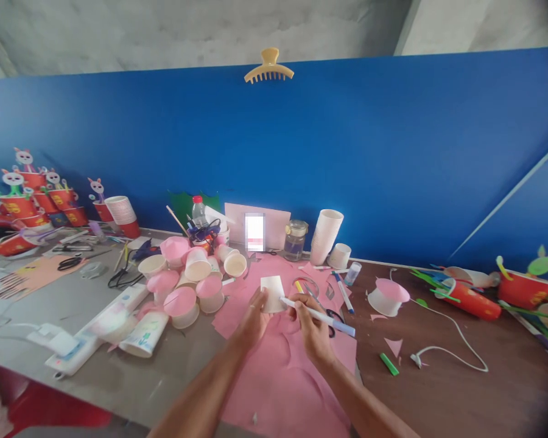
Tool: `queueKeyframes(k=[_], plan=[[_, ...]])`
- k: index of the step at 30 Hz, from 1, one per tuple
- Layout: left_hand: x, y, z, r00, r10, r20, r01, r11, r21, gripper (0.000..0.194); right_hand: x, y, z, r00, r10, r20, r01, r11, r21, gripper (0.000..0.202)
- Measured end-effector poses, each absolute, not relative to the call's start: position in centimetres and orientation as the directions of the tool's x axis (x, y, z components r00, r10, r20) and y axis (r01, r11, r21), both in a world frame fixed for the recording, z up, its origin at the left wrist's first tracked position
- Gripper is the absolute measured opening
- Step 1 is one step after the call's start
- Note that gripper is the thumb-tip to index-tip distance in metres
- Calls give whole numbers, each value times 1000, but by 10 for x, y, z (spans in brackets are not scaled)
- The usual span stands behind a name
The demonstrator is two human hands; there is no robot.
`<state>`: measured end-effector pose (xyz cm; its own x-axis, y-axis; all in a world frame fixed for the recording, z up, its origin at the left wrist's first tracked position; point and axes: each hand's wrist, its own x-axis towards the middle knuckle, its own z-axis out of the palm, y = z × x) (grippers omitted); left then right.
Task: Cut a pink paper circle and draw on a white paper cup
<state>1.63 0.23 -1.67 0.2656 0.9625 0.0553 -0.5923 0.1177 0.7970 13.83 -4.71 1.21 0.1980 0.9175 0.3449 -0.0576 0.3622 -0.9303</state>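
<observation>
My left hand (254, 319) holds a white paper cup (273, 292) upside down on a sheet of pink paper (283, 377) spread over the table. My right hand (311, 325) grips a white and blue pen (322, 316), its tip touching the cup's lower right side. Black-handled scissors (333, 321) lie just right of my right hand, partly hidden by the pen. A yellow marker (298, 286) lies just behind my fingers.
Several pink-covered cups (189, 283) cluster to the left. A stack of white cups (326, 236), a glass jar (295, 240) and a glue stick (352, 273) stand behind. A pink-topped cup (388, 296), green marker (389, 364), white cable (456, 340) and red cups (472, 301) lie right.
</observation>
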Motion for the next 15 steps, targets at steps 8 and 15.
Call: queueKeyframes(k=[8, 15], plan=[[17, -2, -12, 277, 956, 96, -613, 99, 784, 33, 140, -45, 5, 140, 889, 437, 67, 432, -900, 20], [16, -1, -13, 264, 961, 87, -604, 95, 791, 29, 140, -43, 0, 117, 901, 419, 118, 406, -906, 18]])
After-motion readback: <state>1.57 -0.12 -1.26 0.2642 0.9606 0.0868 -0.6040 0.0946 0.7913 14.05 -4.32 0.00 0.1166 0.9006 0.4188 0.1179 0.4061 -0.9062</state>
